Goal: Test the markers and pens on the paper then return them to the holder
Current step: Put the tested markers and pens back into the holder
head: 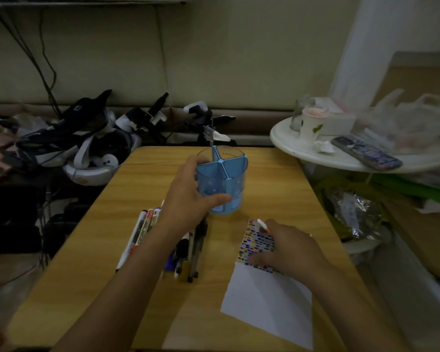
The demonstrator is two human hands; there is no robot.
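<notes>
**Holder gripped, pen on the paper**

Head view: the left hand grips the blue holder, upright on the wooden surface. The right hand pinches a white pen over the paper, its top covered in coloured marks. Markers and pens lie beneath the left forearm.

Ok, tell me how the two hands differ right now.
The left hand grips the blue holder upright on the table; the right hand holds an orange-and-white pen. The left hand is farther forward; the right hand rests on the paper. Both are bare.
</notes>
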